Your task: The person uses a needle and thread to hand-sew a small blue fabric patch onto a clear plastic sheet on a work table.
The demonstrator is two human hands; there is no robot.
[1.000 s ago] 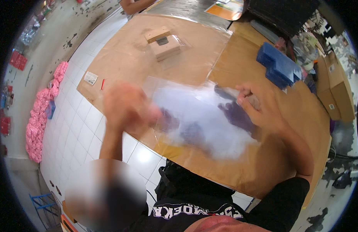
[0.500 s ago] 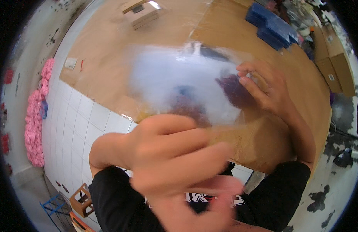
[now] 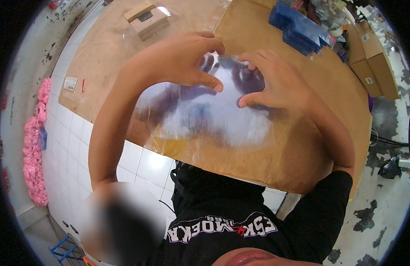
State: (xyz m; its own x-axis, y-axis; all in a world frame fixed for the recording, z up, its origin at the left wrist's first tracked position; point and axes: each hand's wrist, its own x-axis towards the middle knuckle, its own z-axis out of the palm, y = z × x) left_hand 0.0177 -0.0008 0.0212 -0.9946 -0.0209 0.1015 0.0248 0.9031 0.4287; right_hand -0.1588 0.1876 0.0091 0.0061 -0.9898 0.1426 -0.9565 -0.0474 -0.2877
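A glossy, see-through plastic sheet (image 3: 209, 119) lies on the brown-covered table before me, pale with glare and showing reflections of my hands. Over its far left part my left hand (image 3: 183, 60) arches with fingers curled and the thumb well apart, holding nothing that I can see. Facing it, my right hand (image 3: 276, 82) hovers at the sheet's far right part, its thumb and fingers spread in a wide curve. Its fingertips are close to the sheet; whether they touch it I cannot tell. Between both hands a greyish patch shows at the sheet's far edge.
A small wooden block fixture (image 3: 147, 22) stands at the far left of the table. Stacked blue pieces (image 3: 298, 29) lie far right, near cardboard boxes (image 3: 371, 57). A paper label (image 3: 70, 84) and thin red stick (image 3: 83, 86) rest left. Pink bundles (image 3: 34, 155) line the wall.
My left hand has swung from close in front of me out to the sheet's far side. My right hand has shifted left, its thumb and fingers now wider apart.
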